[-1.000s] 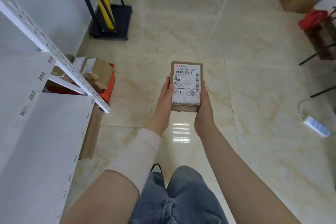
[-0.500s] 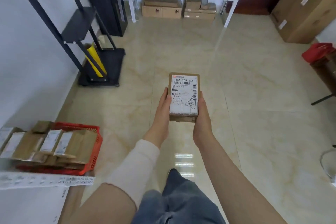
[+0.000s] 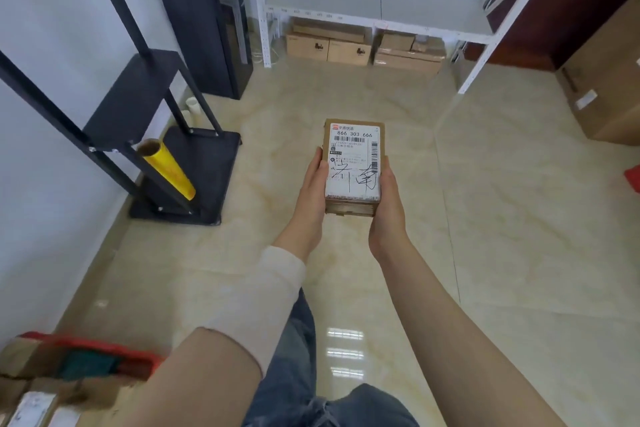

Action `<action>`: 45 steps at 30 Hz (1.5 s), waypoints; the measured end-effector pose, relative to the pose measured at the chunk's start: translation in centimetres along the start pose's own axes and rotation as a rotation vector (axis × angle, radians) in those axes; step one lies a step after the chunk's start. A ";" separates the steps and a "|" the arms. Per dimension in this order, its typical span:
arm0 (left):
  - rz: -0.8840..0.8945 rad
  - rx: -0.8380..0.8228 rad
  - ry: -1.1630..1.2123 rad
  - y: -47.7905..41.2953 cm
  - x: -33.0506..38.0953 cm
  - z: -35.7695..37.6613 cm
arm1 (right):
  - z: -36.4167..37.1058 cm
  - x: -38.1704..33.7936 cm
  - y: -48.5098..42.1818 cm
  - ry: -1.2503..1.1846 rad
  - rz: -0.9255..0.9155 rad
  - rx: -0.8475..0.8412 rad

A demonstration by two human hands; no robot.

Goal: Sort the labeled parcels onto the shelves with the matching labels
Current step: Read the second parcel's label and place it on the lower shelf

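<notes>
A small brown cardboard parcel (image 3: 353, 163) with a white shipping label and black handwriting is held face up at mid-frame, over the tiled floor. My left hand (image 3: 313, 194) grips its left side and my right hand (image 3: 388, 208) grips its right side and bottom corner. A white metal shelf (image 3: 346, 0) with small number labels along its front edge stands at the far wall. The red basket (image 3: 100, 350) with several other parcels sits at the bottom left, blurred.
A black stand (image 3: 187, 163) with a yellow film roll (image 3: 166, 166) stands by the left wall. A black cabinet (image 3: 204, 17) is behind it. Cardboard boxes (image 3: 363, 45) lie under the far shelf. Large cartons (image 3: 609, 94) stand at the right. My jeans-clad legs (image 3: 311, 392) show below.
The view has swung up and away from the left shelf toward the far shelf, which appears nearer. The basket has slid to the bottom-left corner. Both hands keep the same hold on the parcel.
</notes>
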State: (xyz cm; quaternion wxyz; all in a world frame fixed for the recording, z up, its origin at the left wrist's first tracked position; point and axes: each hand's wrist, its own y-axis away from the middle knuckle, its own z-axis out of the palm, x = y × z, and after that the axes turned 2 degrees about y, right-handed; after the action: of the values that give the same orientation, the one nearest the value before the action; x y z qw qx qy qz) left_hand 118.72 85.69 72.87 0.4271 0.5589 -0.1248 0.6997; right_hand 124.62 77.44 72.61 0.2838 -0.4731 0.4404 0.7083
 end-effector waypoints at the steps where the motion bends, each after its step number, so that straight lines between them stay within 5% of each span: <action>1: -0.006 0.002 0.006 -2.5 1.2 0.0 | 1.1 -1.2 -2.2 -0.004 0.001 0.001; 23: -0.002 0.024 -0.051 -59.4 19.3 8.8 | 14.7 -21.1 -58.0 -0.079 0.002 -0.009; 45: 0.100 0.035 -0.164 -109.2 43.5 4.8 | 40.3 -39.2 -103.4 -0.104 -0.105 -0.016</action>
State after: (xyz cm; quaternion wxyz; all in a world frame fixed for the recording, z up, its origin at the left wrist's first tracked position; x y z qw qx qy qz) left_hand 202.04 168.49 80.13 0.3700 0.6149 -0.1748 0.6742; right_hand 207.63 160.63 78.57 0.3395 -0.4603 0.3940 0.7195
